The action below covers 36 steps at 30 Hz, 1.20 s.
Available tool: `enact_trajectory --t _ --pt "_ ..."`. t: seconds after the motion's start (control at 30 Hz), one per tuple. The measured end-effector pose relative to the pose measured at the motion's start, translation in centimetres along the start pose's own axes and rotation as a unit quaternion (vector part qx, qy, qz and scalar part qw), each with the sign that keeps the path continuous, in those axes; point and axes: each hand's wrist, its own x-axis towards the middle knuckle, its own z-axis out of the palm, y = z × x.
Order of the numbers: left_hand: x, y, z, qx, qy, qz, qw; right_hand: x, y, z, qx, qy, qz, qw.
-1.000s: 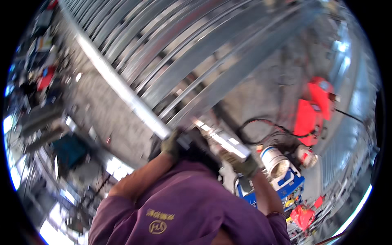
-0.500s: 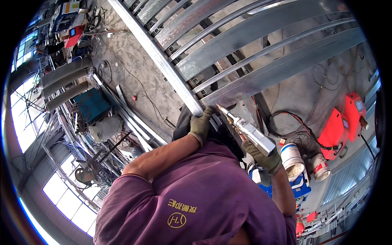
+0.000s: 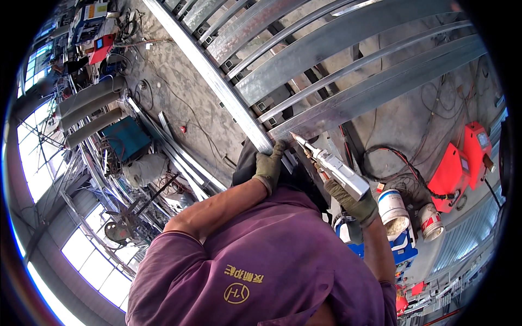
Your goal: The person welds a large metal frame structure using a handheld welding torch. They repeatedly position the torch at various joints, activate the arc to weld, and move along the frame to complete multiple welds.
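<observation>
My left hand (image 3: 269, 165), in a dull green work glove, is closed around the near end of a long square metal rail (image 3: 217, 92). My right hand (image 3: 353, 202), gloved alike, grips a white and silver handheld welding gun (image 3: 341, 173) by its rear part. The gun's pointed nozzle aims up and left. Its tip lies at the lower edge of the nearest flat metal slat (image 3: 375, 92), close to the joint with the rail; whether it touches, I cannot tell. Several slats and narrow bars run from the rail toward the upper right.
White buckets (image 3: 392, 212) stand right of my right hand, near a blue object (image 3: 403, 251). Red machines (image 3: 448, 176) with cables (image 3: 399, 157) are farther right. At left lie long metal lengths (image 3: 179, 157), a teal box (image 3: 126, 138) and cluttered stock. Thin cables cross the concrete floor (image 3: 185, 103).
The welding gun's nozzle has moved slightly up, closer to the nearest slat, along with my right hand. My left hand keeps its hold on the rail end.
</observation>
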Motion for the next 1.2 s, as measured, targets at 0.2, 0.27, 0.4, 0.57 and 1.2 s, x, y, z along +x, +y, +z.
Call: enact_trajectory --t 0.2,0.27,0.4,0.57,1.2 --pt "0.0 0.1 -0.1 -0.01 -0.027 0.007 1.0 0.9 -0.1 0.3 -0.037 0.009 -0.037 0.999" --pt "0.0 0.2 -0.1 -0.019 -0.029 0.004 0.999 1.1 -0.1 0.3 -0.029 0.007 -0.031 0.999" --pt "0.1 0.2 -0.1 -0.04 -0.036 -0.007 0.999 1.1 0.4 0.4 -0.008 0.013 -0.023 1.0" --pt "0.1 1.2 0.0 -0.088 -0.064 -0.025 0.994 0.8 0.7 0.4 -0.009 0.015 -0.023 1.0" --pt "0.3 5.6 -2.7 -0.023 -0.155 -0.234 0.96 -0.9 1.7 0.4 -0.02 0.071 -0.068 0.995"
